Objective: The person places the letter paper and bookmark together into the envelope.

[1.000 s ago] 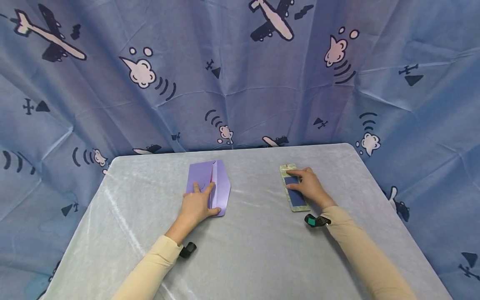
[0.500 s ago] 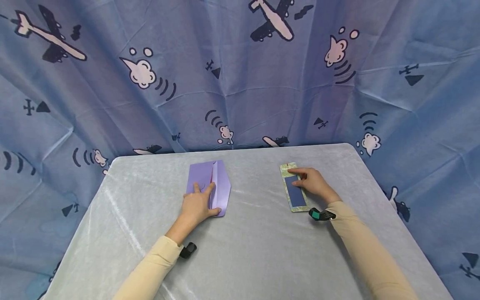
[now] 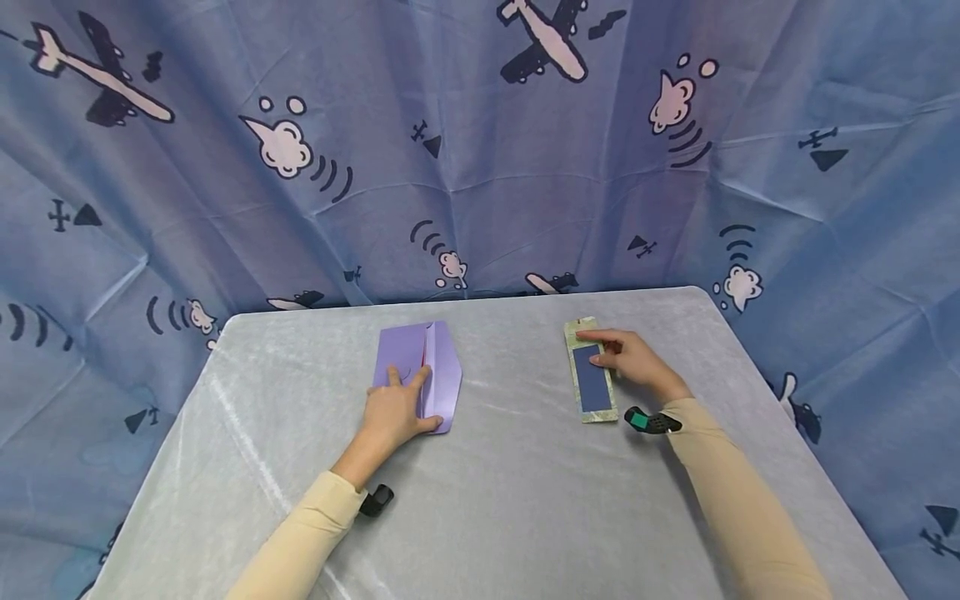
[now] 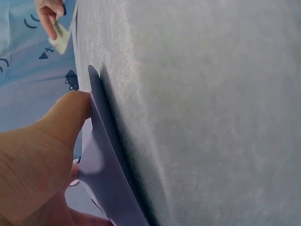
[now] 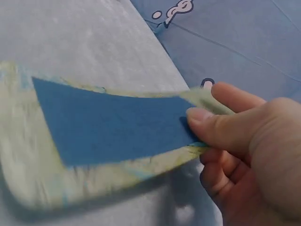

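A purple envelope [image 3: 447,375] lies on the table at left of centre, its pointed flap to the right and a thin red strip showing in its opening. My left hand [image 3: 392,410] rests on it with fingers spread, the thumb at its near edge in the left wrist view. Farther right, my right hand [image 3: 634,362] pinches a long green patterned bookmark [image 3: 592,379] with a dark blue panel. In the right wrist view the thumb lies on the blue panel and fingers curl beneath. The card bends slightly and is raised off the table at the gripped end.
A grey cloth covers the table [image 3: 510,500]. Behind and around it hangs a blue curtain [image 3: 480,150] printed with planes and clouds. A dark wrist device [image 3: 651,421] sits by the right sleeve, another black one [image 3: 377,500] by the left.
My right hand has moved slightly right and away, shifting its grip to the bookmark's right edge. The bookmark has shifted a little the same way. The left hand and envelope have stayed still.
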Available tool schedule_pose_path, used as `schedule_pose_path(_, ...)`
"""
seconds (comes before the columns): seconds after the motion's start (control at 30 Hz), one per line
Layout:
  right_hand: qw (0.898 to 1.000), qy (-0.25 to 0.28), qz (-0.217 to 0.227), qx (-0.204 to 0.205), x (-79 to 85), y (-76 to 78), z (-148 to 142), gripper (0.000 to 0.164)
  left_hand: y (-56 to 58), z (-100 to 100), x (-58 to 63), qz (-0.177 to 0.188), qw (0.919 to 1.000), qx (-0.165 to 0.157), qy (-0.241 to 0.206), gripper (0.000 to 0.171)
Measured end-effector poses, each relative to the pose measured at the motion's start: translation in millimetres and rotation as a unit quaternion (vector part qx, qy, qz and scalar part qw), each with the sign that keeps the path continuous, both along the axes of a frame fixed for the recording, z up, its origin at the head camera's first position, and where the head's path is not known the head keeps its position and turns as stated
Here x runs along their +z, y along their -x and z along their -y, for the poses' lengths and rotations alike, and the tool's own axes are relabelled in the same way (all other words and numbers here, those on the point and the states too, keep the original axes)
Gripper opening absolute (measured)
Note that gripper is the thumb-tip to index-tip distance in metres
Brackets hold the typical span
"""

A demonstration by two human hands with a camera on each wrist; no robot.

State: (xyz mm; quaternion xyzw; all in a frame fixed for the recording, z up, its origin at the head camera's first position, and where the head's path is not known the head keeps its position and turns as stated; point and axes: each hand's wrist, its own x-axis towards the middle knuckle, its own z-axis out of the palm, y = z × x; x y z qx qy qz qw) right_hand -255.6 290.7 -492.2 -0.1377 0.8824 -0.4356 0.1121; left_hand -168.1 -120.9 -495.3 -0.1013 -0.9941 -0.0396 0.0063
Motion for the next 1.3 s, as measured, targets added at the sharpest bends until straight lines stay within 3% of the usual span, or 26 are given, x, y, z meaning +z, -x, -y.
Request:
schedule_pose_path(0.13,1.000,0.012,-0.001,-0.006,1.0,0.7,-2.0,0.046,0.2,-0.1,-0.5,-0.001,1.0000,-0.001,0.001,0.095)
schedule_pose_path(0.23,0.999,0.027,-0.011,-0.014,-9.5,6.3,-7.1,0.045,0.4,0.4,-0.9,-0.001,1.0000,-0.001,0.003,0.094)
schedule_pose_path(0.5,0.995,0.079,-0.056,-0.029,1.8,4.2,-1.5,0.055,0.4,0.5,-0.3,-0.003,1.0000,-0.001,0.001,0.094)
schedule_pose_path(0.8,0.988,0.150,0.007,0.023,5.5,4.5,4.6,0.056,0.6,-0.2,-0.2,0.000,1.0000,0.000,0.006,0.095)
schedule_pose_path(1.3,0.990,0.138,0.005,0.036,2.9,4.6,19.5,0.049,-0.4,-0.6,0.5,0.005,1.0000,-0.003,-0.001,0.094)
